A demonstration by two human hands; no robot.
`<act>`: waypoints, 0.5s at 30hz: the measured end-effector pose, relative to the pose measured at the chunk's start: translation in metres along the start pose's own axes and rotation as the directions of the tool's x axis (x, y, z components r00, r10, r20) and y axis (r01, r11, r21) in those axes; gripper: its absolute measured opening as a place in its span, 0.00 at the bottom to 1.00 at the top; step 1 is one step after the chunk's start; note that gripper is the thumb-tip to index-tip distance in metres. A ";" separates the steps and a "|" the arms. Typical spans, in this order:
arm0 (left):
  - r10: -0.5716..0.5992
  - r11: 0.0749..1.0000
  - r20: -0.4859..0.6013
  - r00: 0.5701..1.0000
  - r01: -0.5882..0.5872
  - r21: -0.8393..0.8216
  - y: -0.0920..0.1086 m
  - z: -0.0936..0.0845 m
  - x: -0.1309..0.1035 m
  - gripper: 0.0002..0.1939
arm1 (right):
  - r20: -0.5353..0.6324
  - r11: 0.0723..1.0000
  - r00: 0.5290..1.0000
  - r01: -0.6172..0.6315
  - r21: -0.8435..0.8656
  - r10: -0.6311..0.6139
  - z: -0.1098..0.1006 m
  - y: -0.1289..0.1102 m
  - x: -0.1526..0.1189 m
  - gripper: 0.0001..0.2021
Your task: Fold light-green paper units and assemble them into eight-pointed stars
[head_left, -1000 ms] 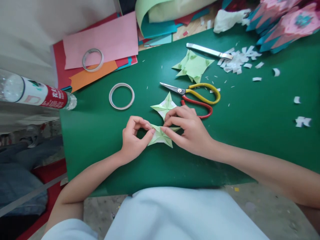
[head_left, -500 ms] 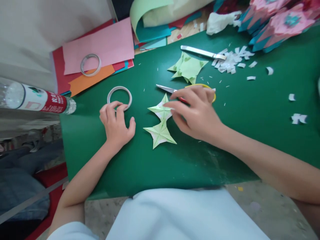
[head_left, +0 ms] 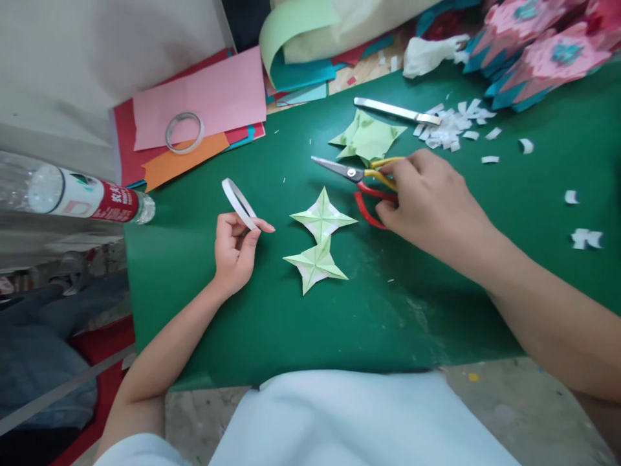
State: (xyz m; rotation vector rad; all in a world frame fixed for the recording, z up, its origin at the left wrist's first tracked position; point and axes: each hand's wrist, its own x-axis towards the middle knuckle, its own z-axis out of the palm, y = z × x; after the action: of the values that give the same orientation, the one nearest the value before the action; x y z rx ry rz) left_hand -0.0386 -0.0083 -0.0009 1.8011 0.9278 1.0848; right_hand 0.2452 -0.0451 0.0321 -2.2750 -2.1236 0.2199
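My left hand (head_left: 233,254) pinches a white tape roll (head_left: 237,202) by its lower edge, and the roll is tilted up off the table. Further right, my right hand (head_left: 427,200) grips the red and yellow handles of the scissors (head_left: 352,173), whose blades point left. Between my hands lie two light green folded paper stars, one (head_left: 323,219) just above the other (head_left: 315,264), their points touching or overlapping. Behind the scissors sits a light green folded paper piece (head_left: 371,134), with silver tweezers (head_left: 388,109) beside its top edge.
White paper bits (head_left: 446,126) lie at the back right, near pink and blue paper flowers (head_left: 553,65). Coloured sheets (head_left: 208,90) with another tape roll (head_left: 185,133) are at the back left. A plastic bottle (head_left: 82,194) lies at the left edge of the green table (head_left: 339,330).
My left hand has lifted the tape roll off the table and tilted it. My right hand has moved right from the upper star and taken hold of the scissors' handles.
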 end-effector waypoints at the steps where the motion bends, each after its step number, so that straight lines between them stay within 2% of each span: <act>1: 0.012 0.999 -0.002 1.000 -0.012 -0.045 0.001 0.002 -0.001 0.06 | -0.073 1.000 0.997 -0.006 0.008 0.006 0.000 0.001 0.000 0.20; 4: 0.040 0.990 -0.015 0.999 -0.041 -0.137 0.003 0.005 -0.002 0.09 | -0.288 0.991 0.958 0.038 0.132 0.001 -0.001 0.001 -0.001 0.15; 6: 0.061 0.982 -0.019 0.998 -0.063 -0.178 0.003 0.006 -0.003 0.14 | -0.333 0.946 0.943 0.110 0.305 -0.002 -0.005 -0.003 -0.004 0.13; 7: 0.066 0.980 -0.020 0.998 -0.069 -0.188 0.003 0.006 -0.003 0.15 | -0.311 0.902 0.950 0.139 0.409 -0.006 -0.007 -0.005 -0.006 0.16; 9: 0.062 0.979 -0.018 0.998 -0.064 -0.195 0.003 0.007 -0.004 0.17 | -0.185 0.764 0.982 0.152 0.627 -0.044 -0.013 -0.011 -0.011 0.22; 11: 0.057 0.977 -0.019 0.998 -0.059 -0.204 0.004 0.009 -0.005 0.20 | -0.063 0.565 0.989 0.127 0.816 -0.131 -0.018 -0.016 -0.017 0.26; 13: 0.071 0.972 -0.016 0.997 -0.072 -0.223 0.005 0.010 -0.006 0.23 | 0.009 0.337 0.969 0.077 0.938 -0.247 -0.023 -0.017 -0.023 0.26; 14: 0.084 0.969 -0.012 0.996 -0.084 -0.233 0.006 0.011 -0.006 0.23 | 0.036 0.251 0.948 0.047 0.967 -0.316 -0.024 -0.017 -0.026 0.25; 15: 0.098 0.966 -0.003 0.995 -0.096 -0.240 0.006 0.012 -0.007 0.22 | 0.058 0.224 0.923 0.031 0.974 -0.381 -0.026 -0.016 -0.028 0.26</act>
State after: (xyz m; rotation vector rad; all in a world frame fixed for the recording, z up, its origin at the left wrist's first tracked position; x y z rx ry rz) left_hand -0.0290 -0.0199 -0.0007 1.6623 0.6764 1.1956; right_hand 0.2308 -0.0699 0.0618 -1.1658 -1.4922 1.4705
